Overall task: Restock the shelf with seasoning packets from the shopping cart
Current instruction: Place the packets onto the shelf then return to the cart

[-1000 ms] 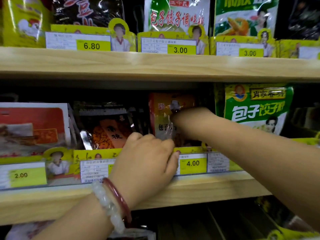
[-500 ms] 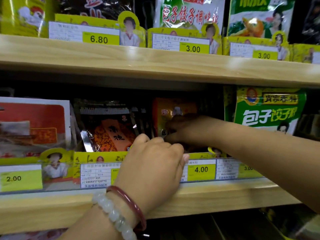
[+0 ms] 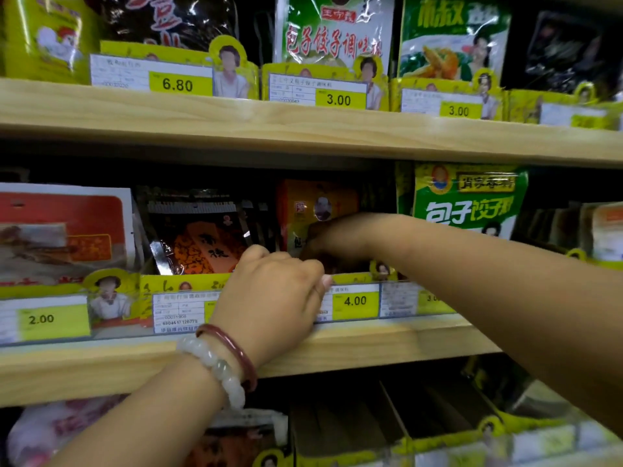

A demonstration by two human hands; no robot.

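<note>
two hands were at the middle light wooden shelf (image 3: 371, 335). the right hand (image 3: 337, 239) reached deep into the shadowed slot and lay against the front of an orange glossy seasoning packet (image 3: 313, 203) standing upright behind the yellow 4.00 price tag (image 3: 355, 301); whether its fingers pinched the packet or only pressed it could not be told. the left hand (image 3: 273, 298), wrist bearing a white beaded bracelet (image 3: 215, 365) and a dark red bangle (image 3: 236, 352), rested with curled fingers over the yellow plastic label strip (image 3: 185, 284), apparently steadying it. the shopping cart was not in view.

judgement: the placing step was in hand, the packet being seated in its row. the next move called for squaring the thin, slippery film pouch upright, then releasing it. beside it stood a dark foil packet with an orange panel (image 3: 199, 244) and a green glossy pouch (image 3: 472, 200), both crinkled and reflective.
</note>
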